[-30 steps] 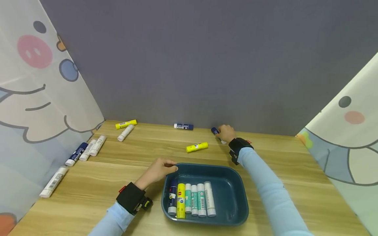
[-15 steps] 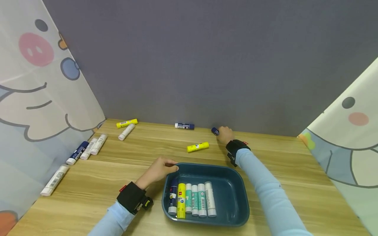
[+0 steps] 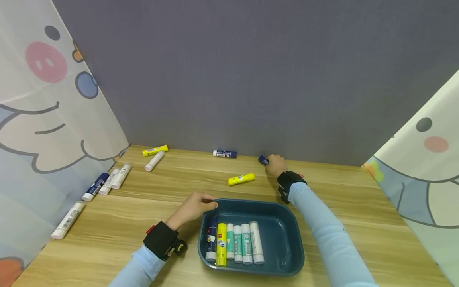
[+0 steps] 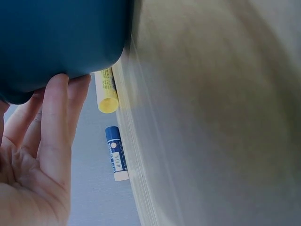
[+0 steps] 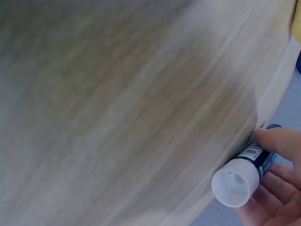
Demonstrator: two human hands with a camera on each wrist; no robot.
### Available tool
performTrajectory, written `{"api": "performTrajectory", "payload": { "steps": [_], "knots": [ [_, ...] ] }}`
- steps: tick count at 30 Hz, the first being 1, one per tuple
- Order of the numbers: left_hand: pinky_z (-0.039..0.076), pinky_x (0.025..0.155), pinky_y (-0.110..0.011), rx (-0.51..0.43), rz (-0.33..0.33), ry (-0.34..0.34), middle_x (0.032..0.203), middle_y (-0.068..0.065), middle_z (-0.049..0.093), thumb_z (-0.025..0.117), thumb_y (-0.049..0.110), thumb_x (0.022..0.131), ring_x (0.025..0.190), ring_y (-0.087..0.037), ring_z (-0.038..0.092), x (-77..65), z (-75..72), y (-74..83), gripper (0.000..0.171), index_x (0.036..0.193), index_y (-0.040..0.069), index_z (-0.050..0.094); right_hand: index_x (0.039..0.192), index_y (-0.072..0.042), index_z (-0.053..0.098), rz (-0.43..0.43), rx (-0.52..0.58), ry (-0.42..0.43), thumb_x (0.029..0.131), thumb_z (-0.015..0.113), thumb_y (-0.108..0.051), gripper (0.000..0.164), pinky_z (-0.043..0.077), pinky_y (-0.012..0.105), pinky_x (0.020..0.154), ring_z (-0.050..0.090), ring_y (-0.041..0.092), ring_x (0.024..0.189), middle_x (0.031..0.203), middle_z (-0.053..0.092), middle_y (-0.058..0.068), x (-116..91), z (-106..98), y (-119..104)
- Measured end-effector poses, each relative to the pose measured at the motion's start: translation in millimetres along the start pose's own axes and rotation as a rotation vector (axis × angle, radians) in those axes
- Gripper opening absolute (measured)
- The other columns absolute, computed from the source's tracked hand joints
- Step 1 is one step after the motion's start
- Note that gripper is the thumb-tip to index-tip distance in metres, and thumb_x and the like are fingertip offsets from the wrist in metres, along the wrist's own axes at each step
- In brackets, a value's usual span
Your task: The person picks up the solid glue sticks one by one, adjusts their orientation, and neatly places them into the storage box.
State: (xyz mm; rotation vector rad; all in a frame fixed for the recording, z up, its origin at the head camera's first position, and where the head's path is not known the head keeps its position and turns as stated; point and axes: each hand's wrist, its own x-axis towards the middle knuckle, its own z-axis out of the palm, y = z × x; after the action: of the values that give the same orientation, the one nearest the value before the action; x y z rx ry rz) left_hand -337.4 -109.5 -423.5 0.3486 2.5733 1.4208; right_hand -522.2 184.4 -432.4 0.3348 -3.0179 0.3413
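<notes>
At the back of the table, my right hand [image 3: 276, 165] pinches a navy glue stick [image 3: 263, 160] between thumb and fingers. In the right wrist view, this glue stick [image 5: 264, 157] lies against the wood with its white end toward the camera. My left hand [image 3: 191, 207] holds the upper left corner of a dark teal tray [image 3: 281, 251], thumb at the rim and fingers against the outer wall. Inside the tray's left half stand side by side a navy glue stick [image 3: 211, 243], a yellow glue stick [image 3: 221, 247] and several green or white glue sticks [image 3: 246, 245].
A yellow glue stick [image 3: 241, 179] and a navy glue stick [image 3: 224, 154] lie behind the tray. More lie at the left, among them a yellow one [image 3: 155, 150], a navy one [image 3: 95, 186] and a white one [image 3: 69, 220]. A grey panel [image 3: 229, 79] rises at the back.
My right hand has shifted slightly over the navy glue stick, and its white end is now covered in the head view. My left hand stays at the tray's corner.
</notes>
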Motion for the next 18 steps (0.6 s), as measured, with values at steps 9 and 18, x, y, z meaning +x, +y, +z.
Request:
{"api": "performTrajectory", "payload": {
  "steps": [9, 18],
  "knots": [
    [0.051, 0.069, -0.029, 0.018, 0.014, 0.004, 0.098, -0.008, 0.068, 0.063, 0.021, 0.086, 0.083, -0.014, 0.060, -0.3, 3.2, 1.2, 0.024, 0.103, 0.007, 0.070, 0.100, 0.002, 0.065, -0.005, 0.012, -0.011, 0.081, 0.064, -0.012, 0.024, 0.046, 0.038, 0.065, 0.060, 0.028, 0.074, 0.086, 0.066, 0.016, -12.1, -9.4, -2.9],
    [0.051, 0.072, -0.030, 0.023, 0.029, 0.012, 0.101, -0.008, 0.067, 0.062, 0.021, 0.086, 0.085, -0.015, 0.060, 0.6, 1.5, -0.3, 0.023, 0.104, 0.007, 0.070, 0.093, 0.003, 0.066, -0.057, 0.060, 0.036, 0.083, 0.065, -0.018, 0.024, 0.044, 0.038, 0.062, 0.058, 0.028, 0.069, 0.081, 0.065, 0.016, -22.6, -21.7, -3.1]
  ]
}}
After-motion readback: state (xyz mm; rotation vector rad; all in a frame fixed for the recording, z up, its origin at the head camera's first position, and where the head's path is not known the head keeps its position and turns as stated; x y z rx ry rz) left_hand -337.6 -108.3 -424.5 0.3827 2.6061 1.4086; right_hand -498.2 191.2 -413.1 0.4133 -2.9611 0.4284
